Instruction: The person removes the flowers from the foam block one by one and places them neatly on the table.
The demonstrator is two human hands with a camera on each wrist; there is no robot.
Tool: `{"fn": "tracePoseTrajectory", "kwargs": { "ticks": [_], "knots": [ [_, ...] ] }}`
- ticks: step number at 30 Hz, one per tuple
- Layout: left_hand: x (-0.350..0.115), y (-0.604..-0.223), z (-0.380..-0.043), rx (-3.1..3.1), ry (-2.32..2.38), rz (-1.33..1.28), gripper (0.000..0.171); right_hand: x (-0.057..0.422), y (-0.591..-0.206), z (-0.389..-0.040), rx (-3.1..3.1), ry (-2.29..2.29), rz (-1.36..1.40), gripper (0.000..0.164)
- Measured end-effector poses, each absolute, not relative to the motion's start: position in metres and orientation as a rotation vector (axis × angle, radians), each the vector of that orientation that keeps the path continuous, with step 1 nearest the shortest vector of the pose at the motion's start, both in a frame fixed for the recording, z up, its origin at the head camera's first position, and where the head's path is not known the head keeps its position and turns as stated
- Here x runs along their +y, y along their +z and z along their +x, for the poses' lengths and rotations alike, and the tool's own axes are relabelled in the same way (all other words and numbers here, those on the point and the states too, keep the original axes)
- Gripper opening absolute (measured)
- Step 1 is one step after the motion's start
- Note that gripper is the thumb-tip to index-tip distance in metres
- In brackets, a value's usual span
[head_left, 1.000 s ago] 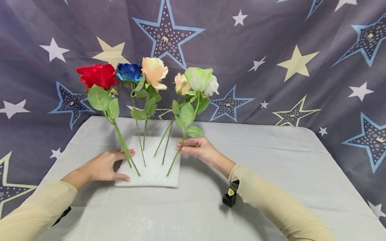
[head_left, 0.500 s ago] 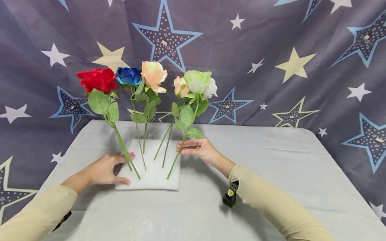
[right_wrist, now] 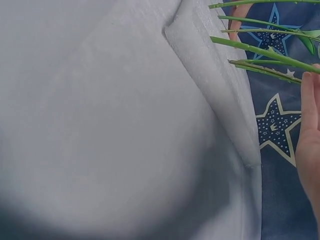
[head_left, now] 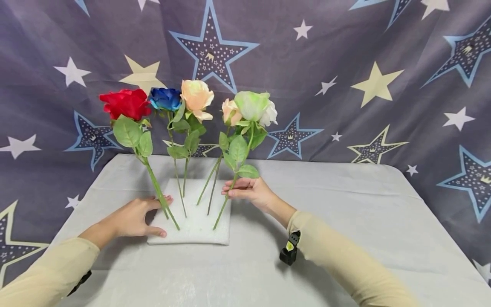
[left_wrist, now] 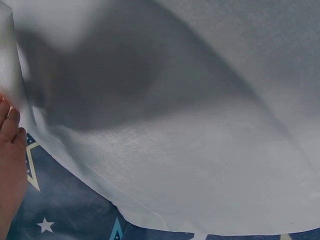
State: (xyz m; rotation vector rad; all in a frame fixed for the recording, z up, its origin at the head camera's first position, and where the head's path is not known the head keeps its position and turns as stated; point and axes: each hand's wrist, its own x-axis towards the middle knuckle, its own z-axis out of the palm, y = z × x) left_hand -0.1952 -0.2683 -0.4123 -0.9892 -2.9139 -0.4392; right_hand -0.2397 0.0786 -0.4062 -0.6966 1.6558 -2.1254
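Note:
Several artificial roses stand in a white foam block (head_left: 192, 236): a red rose (head_left: 125, 104), a blue rose (head_left: 166, 99), a peach rose (head_left: 197, 99), a smaller peach rose (head_left: 230, 111), a white rose (head_left: 270, 114) and a green rose (head_left: 252, 105). The right hand (head_left: 251, 194) pinches the green rose's stem low down, above the block's right side. My left hand (head_left: 132, 219) rests at the block's left edge with thumb and fingers spread, its fingertips behind the red rose's stem. In the right wrist view, green stems (right_wrist: 260, 50) lean out of the foam block (right_wrist: 215, 75).
A grey-white cloth (head_left: 326, 226) covers the table, with rounded far corners. Behind it hangs a dark curtain (head_left: 307, 64) printed with stars. A black wrist strap (head_left: 290, 249) hangs below the right sleeve (head_left: 345, 256).
The head view has tilted up slightly, so the scene sits lower. My right hand has shifted a little left at the stem; the left hand and the roses keep their places.

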Motion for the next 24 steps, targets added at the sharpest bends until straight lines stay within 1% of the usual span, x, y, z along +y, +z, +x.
{"fn": "tracePoseTrajectory", "kwargs": {
  "ticks": [3, 6, 9, 17, 24],
  "knots": [
    [-0.269, -0.414, -0.196, -2.911, -0.433, -0.986, 0.09, 0.078, -0.406, -0.24, 1.634, -2.143, -0.702, 0.024],
    [-0.27, -0.415, -0.197, -2.91, -0.429, -0.984, 0.09, 0.078, -0.406, -0.24, 1.645, -2.134, -0.722, 0.031],
    [-0.27, -0.415, -0.196, -2.908, -0.429, -0.981, 0.09, 0.078, -0.406, -0.239, 1.663, -2.132, -0.731, 0.032],
    [-0.27, -0.415, -0.192, -2.848, -0.412, -1.004, 0.087, 0.077, -0.401, -0.235, 1.685, -2.138, -0.731, 0.023],
    [-0.268, -0.416, -0.193, -2.85, -0.438, -0.984, 0.087, 0.081, -0.393, -0.236, 1.773, -2.121, -0.72, 0.026]
  ]
}}
